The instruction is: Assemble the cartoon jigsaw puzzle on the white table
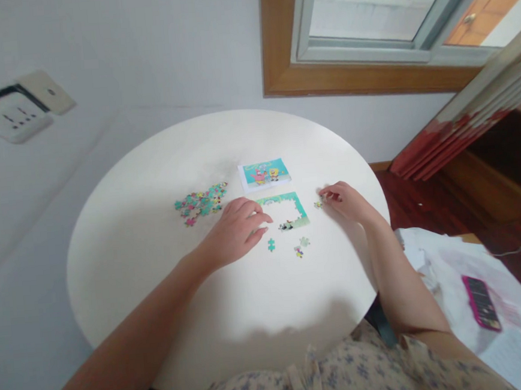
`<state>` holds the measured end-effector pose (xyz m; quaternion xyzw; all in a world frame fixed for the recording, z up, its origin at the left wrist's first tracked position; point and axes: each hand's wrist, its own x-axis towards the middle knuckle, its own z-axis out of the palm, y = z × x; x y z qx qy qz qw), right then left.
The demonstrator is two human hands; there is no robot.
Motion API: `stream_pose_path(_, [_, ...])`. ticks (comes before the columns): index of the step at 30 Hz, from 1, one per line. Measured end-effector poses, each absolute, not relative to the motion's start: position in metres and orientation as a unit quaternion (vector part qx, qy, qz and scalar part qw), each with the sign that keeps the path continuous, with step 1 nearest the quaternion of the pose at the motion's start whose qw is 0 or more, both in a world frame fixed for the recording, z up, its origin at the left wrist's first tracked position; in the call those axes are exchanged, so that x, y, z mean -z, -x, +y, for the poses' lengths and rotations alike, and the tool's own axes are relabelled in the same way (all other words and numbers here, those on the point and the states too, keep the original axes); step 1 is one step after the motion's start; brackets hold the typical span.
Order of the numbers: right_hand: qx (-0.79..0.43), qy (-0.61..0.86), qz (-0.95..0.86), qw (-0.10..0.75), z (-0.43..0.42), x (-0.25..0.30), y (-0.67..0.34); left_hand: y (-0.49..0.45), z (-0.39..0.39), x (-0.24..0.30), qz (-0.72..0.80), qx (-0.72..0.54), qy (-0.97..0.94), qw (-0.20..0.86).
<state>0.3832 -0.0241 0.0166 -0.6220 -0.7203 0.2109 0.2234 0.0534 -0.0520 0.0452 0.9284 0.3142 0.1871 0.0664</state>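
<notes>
My left hand rests over the left edge of the puzzle frame, fingers apart and nothing in them. The frame has a green border, a white middle and a few joined pieces along its bottom edge. To the right of it, my right hand pinches a small jigsaw piece at its fingertips, low over the table. Beside those fingertips lies a yellowish piece. Nearer me are a teal piece, a pale green piece and a multicoloured piece. Left of my left hand spreads a pile of loose pieces.
A picture card with cartoon figures lies behind the frame on the round white table. Wall and window stand behind. At right, a pink-edged phone lies on white plastic below a red and cream curtain.
</notes>
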Motion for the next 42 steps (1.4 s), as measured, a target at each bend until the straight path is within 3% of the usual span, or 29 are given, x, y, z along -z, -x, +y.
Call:
stream_pose_path(11, [-0.207, 0.642, -0.707, 0.214, -0.02, -0.015, -0.383, -0.053, -0.052, -0.044, 0.311, -0.178, -0.931, 0.07])
stream_pose_path(23, [-0.241, 0.624, -0.666, 0.332, -0.026, -0.024, -0.364, -0.054, -0.054, -0.044, 0.297, -0.18, -0.936, 0.067])
stream_pose_path(27, [-0.288, 0.549, -0.686, 0.38, -0.037, -0.031, -0.341, -0.059, -0.056, -0.042, 0.329, -0.182, -0.923, 0.076])
stream_pose_path(33, [-0.387, 0.49, -0.696, 0.354, -0.054, -0.024, -0.294, -0.069, -0.061, -0.039, 0.361, -0.225, -0.898, 0.113])
stream_pose_path(42, [-0.349, 0.47, -0.731, 0.351, -0.056, -0.023, -0.282, -0.073, -0.062, -0.038, 0.372, -0.234, -0.89, 0.117])
